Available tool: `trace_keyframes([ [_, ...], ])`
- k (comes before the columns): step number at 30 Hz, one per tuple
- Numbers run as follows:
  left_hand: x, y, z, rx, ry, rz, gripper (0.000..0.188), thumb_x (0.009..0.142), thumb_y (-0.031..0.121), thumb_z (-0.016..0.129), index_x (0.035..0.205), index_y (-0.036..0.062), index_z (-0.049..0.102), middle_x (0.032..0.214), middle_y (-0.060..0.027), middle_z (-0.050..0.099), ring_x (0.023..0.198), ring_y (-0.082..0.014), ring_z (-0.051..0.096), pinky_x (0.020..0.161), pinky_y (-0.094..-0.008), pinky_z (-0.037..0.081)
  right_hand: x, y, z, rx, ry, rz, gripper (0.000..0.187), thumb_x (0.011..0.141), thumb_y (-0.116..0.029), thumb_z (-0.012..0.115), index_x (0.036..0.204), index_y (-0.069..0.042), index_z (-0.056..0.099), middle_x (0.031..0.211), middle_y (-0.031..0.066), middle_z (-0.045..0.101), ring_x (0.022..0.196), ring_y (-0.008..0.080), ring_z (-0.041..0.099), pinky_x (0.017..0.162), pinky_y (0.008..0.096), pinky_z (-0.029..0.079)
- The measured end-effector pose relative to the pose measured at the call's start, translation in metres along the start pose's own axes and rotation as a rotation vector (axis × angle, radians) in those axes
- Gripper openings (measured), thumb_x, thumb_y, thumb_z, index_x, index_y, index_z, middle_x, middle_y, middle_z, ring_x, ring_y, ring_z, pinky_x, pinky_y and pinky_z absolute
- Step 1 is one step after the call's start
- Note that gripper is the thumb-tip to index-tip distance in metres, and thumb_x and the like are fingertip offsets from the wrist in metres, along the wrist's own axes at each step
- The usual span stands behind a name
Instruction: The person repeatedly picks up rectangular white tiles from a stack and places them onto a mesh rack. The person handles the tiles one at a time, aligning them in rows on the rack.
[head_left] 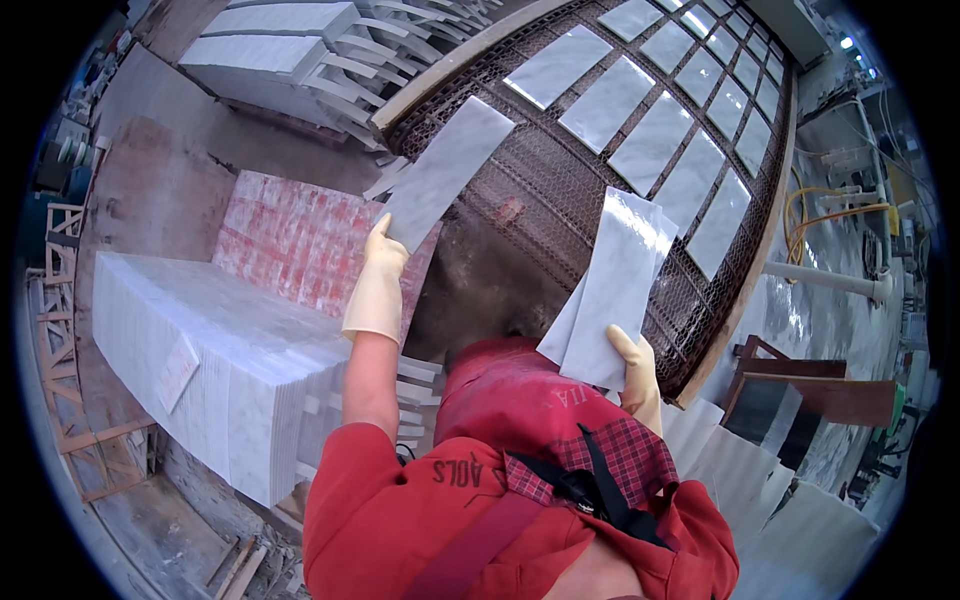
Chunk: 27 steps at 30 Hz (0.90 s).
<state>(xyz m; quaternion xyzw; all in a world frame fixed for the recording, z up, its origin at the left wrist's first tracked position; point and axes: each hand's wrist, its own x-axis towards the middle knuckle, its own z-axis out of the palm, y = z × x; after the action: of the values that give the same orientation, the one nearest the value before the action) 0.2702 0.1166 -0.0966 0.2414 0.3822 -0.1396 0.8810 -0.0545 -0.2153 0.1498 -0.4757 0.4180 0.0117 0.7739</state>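
Note:
My left hand (pixel 385 252), in a cream rubber glove, pinches the near end of a long grey-white marble tile (pixel 450 168). The tile slants away from me, its far end over the left edge of a mesh conveyor (pixel 530 200). At my right side, my gloved right hand (pixel 638 370) grips the lower edge of a small fanned bunch of marble tiles (pixel 612 285). They stand tilted before my red apron (pixel 510 385), the front one hiding most of those behind. Rows of glossy marble tiles (pixel 648 142) lie flat on the mesh beyond.
A long stack of pale tiles (pixel 190 320) fills the left, beside a red-stained white board (pixel 290 225). Another tile stack (pixel 265 55) with splayed strips stands at the far left. A wooden rail (pixel 745 305) borders the conveyor's right; corrugated sheets (pixel 790 520) are at the lower right.

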Motion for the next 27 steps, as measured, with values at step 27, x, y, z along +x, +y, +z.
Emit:
trace_keyframes([
  [27, -0.027, 0.002, 0.013, 0.317, 0.059, -0.027, 0.046, 0.103, 0.039, 0.057, 0.14, 0.0124, 0.057, 0.142, -0.0073, 0.062, 0.129, -0.0321, 0.059, 0.108, -0.0638, 0.041, 0.024, 0.021, 0.058, 0.075, -0.085, 0.271, 0.053, 0.099, -0.026, 0.067, 0.144, -0.001, 0.054, 0.133, 0.0179, 0.066, 0.117, 0.0345, 0.066, 0.103, 0.0498, 0.053],
])
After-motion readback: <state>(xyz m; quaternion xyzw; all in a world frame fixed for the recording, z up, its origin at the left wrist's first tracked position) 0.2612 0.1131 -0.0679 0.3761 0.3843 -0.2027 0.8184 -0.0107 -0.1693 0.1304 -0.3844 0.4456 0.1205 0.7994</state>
